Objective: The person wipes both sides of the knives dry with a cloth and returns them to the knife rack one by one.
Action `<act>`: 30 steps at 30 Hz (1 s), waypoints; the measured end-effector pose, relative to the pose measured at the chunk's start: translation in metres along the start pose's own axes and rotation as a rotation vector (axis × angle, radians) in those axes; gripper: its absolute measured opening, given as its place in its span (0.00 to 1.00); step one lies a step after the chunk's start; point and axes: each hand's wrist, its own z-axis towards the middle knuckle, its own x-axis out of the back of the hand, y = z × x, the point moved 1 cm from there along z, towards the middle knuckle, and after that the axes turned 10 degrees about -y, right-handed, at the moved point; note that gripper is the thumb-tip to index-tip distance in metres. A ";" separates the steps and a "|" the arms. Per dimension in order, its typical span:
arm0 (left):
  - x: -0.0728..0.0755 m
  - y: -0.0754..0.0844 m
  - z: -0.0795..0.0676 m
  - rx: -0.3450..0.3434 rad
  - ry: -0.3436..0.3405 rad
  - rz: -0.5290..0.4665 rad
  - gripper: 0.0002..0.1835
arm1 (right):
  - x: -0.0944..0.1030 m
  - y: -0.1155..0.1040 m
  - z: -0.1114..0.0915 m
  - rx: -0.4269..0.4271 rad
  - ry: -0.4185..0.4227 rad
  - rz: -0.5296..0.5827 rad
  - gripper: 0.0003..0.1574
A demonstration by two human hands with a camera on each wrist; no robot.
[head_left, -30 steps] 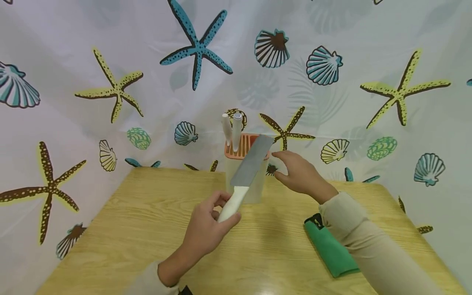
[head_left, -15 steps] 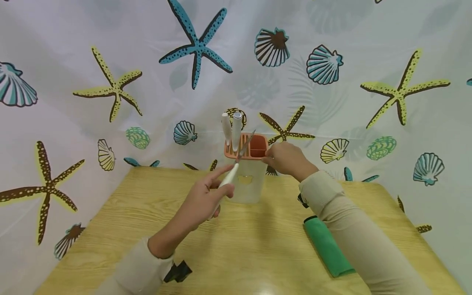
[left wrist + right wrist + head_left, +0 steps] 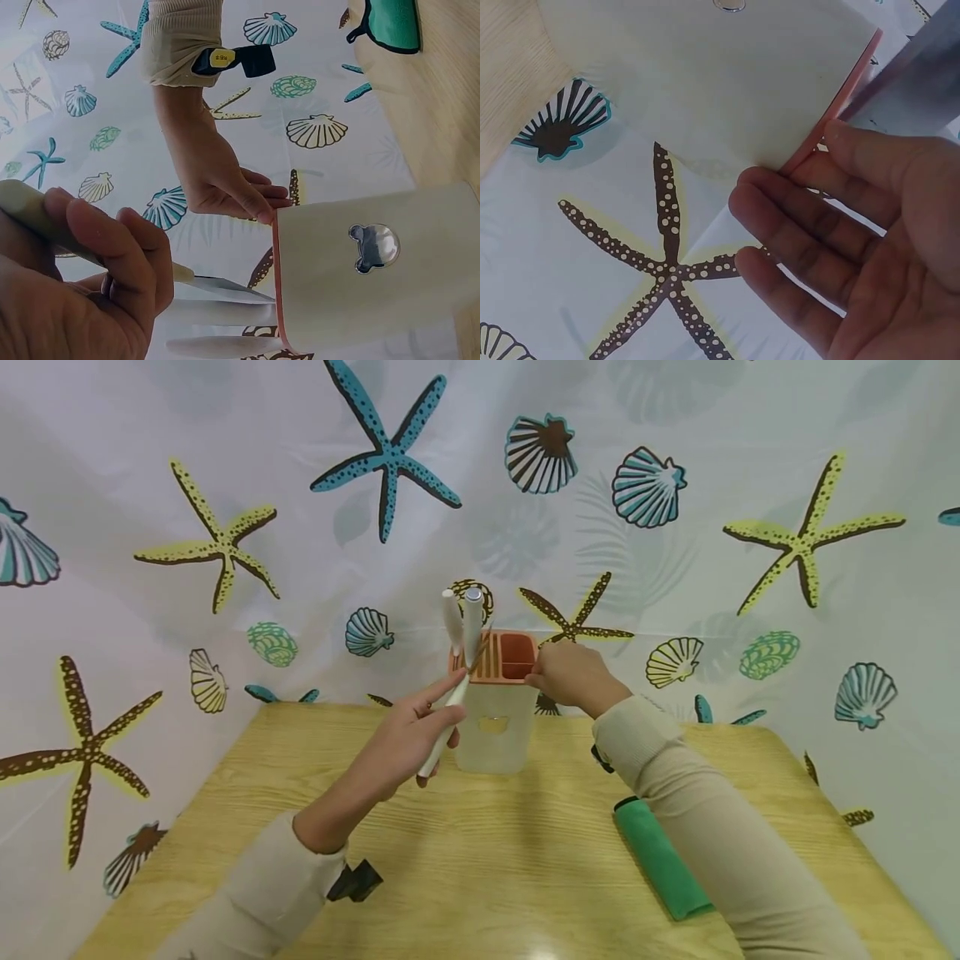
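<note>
My left hand [image 3: 401, 735] grips a kitchen knife by its white handle [image 3: 444, 731], index finger extended along it towards the blade. In the left wrist view the blade [image 3: 225, 287] points at the top of a whitish knife holder [image 3: 330, 255] with an orange slotted lid. Seen from the head, that blade is nearly edge-on and overlaps the lid's slots [image 3: 491, 660]. My right hand [image 3: 573, 677] pinches the holder's right rim, thumb on the orange edge [image 3: 832, 112]. Two white handles [image 3: 472, 622] stand upright in the left slots.
A folded green cloth [image 3: 660, 860] lies on the wooden table [image 3: 480, 877], beside the right forearm. Behind the holder hangs a white curtain [image 3: 300, 410] printed with starfish and shells. The lid's right side has an orange-red divided compartment [image 3: 517, 656].
My right hand has moved left onto the holder's rim. The knife has turned from broadside to nearly edge-on and shifted left, its blade now over the slots near the standing handles.
</note>
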 end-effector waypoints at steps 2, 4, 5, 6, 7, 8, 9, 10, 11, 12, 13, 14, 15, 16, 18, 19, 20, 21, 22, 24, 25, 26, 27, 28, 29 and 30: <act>0.001 0.002 0.001 0.008 -0.007 0.021 0.26 | 0.002 -0.001 -0.001 -0.007 -0.002 -0.005 0.19; 0.002 0.005 0.002 0.015 -0.013 0.033 0.27 | 0.004 -0.002 -0.001 -0.015 -0.009 -0.010 0.20; 0.003 0.006 0.003 0.019 -0.014 0.036 0.27 | 0.005 -0.003 -0.001 -0.016 -0.011 -0.015 0.20; 0.003 0.007 0.003 0.024 -0.015 0.040 0.27 | 0.006 -0.003 0.000 -0.018 -0.013 -0.017 0.20; 0.003 0.008 0.004 0.031 -0.014 0.046 0.27 | 0.007 -0.003 0.000 -0.021 -0.017 -0.019 0.21; 0.003 0.010 0.004 0.042 -0.014 0.053 0.26 | 0.007 -0.004 0.000 -0.024 -0.022 -0.018 0.21; 0.003 0.011 0.004 0.055 -0.014 0.059 0.26 | 0.007 -0.003 0.001 -0.028 -0.027 -0.016 0.22; 0.003 0.013 0.005 0.069 -0.016 0.066 0.26 | 0.007 -0.003 0.001 -0.032 -0.029 -0.014 0.22; 0.003 0.016 0.005 0.083 -0.016 0.073 0.26 | 0.007 -0.003 0.002 -0.036 -0.031 -0.013 0.22; 0.003 0.018 0.005 0.093 -0.016 0.081 0.26 | 0.006 -0.003 0.002 -0.041 -0.033 -0.011 0.22; 0.003 0.020 0.005 0.101 -0.016 0.087 0.25 | 0.006 -0.003 0.003 -0.048 -0.035 -0.012 0.22; 0.004 0.022 0.006 0.107 -0.018 0.091 0.25 | 0.006 -0.003 0.003 -0.052 -0.033 -0.020 0.21; 0.004 0.023 0.007 0.111 -0.018 0.090 0.25 | 0.005 -0.003 0.004 -0.057 -0.030 -0.028 0.22; 0.005 0.024 0.007 0.113 -0.021 0.083 0.25 | 0.005 -0.004 0.004 -0.063 -0.031 -0.039 0.22; 0.006 0.025 0.008 0.117 -0.033 0.063 0.25 | 0.005 -0.005 0.005 -0.076 -0.029 -0.060 0.22; 0.006 0.026 0.008 0.122 -0.042 0.050 0.26 | 0.005 -0.006 0.005 -0.082 -0.029 -0.071 0.22; 0.007 0.027 0.009 0.127 -0.051 0.035 0.26 | 0.005 -0.006 0.005 -0.086 -0.027 -0.080 0.22; 0.007 0.028 0.009 0.131 -0.059 0.016 0.26 | 0.005 -0.007 0.005 -0.091 -0.029 -0.082 0.21; 0.008 0.029 0.010 0.133 -0.065 -0.004 0.26 | 0.005 -0.008 0.005 -0.095 -0.027 -0.087 0.20; 0.010 0.032 0.011 0.126 -0.078 -0.040 0.27 | 0.004 -0.009 0.004 -0.100 -0.021 -0.092 0.17; 0.011 0.034 0.011 0.118 -0.085 -0.058 0.27 | 0.004 -0.009 0.004 -0.103 -0.019 -0.093 0.17; 0.012 0.035 0.012 0.109 -0.091 -0.077 0.26 | 0.004 -0.010 0.004 -0.105 -0.015 -0.095 0.18; 0.013 0.038 0.013 0.096 -0.100 -0.097 0.26 | 0.004 -0.010 0.004 -0.108 -0.011 -0.097 0.19; 0.014 0.040 0.014 0.084 -0.110 -0.114 0.26 | 0.004 -0.010 0.004 -0.112 -0.007 -0.099 0.20; 0.014 0.042 0.015 0.071 -0.122 -0.127 0.26 | 0.004 -0.011 0.003 -0.115 -0.004 -0.100 0.21; 0.015 0.045 0.017 0.057 -0.135 -0.137 0.26 | 0.004 -0.011 0.003 -0.118 -0.002 -0.100 0.22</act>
